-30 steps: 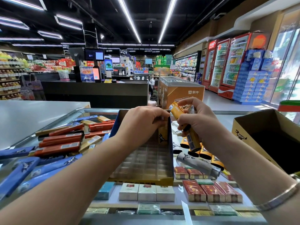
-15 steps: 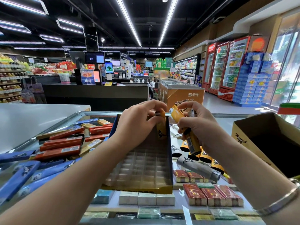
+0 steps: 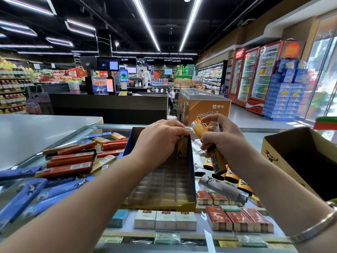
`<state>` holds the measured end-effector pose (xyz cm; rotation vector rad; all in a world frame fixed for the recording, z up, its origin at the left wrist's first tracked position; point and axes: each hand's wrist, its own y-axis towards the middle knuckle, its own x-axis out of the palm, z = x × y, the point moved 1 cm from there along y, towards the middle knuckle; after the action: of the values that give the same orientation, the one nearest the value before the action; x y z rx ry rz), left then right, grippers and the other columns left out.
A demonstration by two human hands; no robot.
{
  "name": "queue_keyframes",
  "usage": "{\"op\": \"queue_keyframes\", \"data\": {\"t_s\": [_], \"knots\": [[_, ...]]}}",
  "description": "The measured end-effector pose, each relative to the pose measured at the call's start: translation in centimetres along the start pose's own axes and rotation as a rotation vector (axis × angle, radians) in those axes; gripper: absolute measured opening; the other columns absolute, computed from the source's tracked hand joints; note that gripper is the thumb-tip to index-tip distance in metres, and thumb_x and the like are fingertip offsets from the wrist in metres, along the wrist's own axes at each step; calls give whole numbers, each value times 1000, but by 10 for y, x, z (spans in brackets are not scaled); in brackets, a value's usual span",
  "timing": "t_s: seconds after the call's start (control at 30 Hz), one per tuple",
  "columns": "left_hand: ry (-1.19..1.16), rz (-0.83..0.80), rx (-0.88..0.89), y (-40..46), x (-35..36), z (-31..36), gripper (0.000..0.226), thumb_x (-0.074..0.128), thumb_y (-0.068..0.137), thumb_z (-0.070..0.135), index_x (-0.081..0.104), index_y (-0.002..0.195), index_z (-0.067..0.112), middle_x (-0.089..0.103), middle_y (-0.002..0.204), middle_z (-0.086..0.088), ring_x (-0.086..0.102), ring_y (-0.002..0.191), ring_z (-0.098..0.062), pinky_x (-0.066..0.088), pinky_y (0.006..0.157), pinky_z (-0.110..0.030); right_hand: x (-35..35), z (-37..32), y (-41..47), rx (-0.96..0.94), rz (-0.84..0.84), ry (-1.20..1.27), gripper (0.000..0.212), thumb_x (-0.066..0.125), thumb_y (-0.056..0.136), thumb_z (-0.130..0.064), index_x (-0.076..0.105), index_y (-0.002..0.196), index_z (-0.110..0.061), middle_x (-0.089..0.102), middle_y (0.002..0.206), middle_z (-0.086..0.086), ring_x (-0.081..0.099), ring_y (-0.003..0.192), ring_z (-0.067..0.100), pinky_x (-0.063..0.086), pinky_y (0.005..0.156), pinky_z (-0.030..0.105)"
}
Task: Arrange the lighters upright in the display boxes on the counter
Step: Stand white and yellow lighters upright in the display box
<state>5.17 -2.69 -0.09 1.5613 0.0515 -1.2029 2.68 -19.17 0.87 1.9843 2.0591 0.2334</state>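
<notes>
At a shop counter, centre frame, the left hand (image 3: 160, 141) has dropped vs. half a sec ago: the yellow lighter (image 3: 182, 149) it pinched above the display box (image 3: 164, 181) now stands upright in the box's far-right corner, fingertips curled over its top, still gripping. The right hand (image 3: 224, 141) has barely moved; it keeps a fist round a bundle of lighters (image 3: 209, 143), one yellow end poking up-left toward the left hand, dark labelled ends pointing down. Hands sit just beside each other over the box's far right edge.

The box, blue-walled w/ a yellow front lip, rests on the glass counter (image 3: 255, 136); its clear slotted tray shows only that one lighter. More loose lighters (image 3: 226, 179), yellow-black and one grey, lie right of the box, under the right wrist. Orange and blue cartons (image 3: 71, 161) lie scattered at left of frame. An open cardboard box (image 3: 273, 154) stands at right. Cigarette packs (image 3: 165, 220) show under the glass, lower centre.
</notes>
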Motion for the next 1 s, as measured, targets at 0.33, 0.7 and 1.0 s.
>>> {"op": "queue_keyframes", "data": {"t_s": [0.33,0.7,1.0], "knots": [[-458,-6,-151,-2,-11,-4,42,62,81,39,50,121,39,63,109,18,56,104,7,44,89,-16,-7,-10,0,-10,-216,127,45,71,66,9,55,100,-16,59,73,6,58,49,16,49,42,26],[-1075,33,-411,8,-49,-15,26,67,62,18,67,87,15,70,72,2,64,63,-8,54,59,-17,-6,-6,0,29,-173,161,30,72,64,-10,53,88,-12,59,64,7,55,44,14,46,37,24],[-348,-55,-120,-3,-24,-3,24,74,76,17,66,90,35,64,78,20,62,72,4,50,68,-10,-7,11,7,158,-84,33,31,60,79,11,53,97,-13,55,77,16,54,43,16,44,39,25]]}}
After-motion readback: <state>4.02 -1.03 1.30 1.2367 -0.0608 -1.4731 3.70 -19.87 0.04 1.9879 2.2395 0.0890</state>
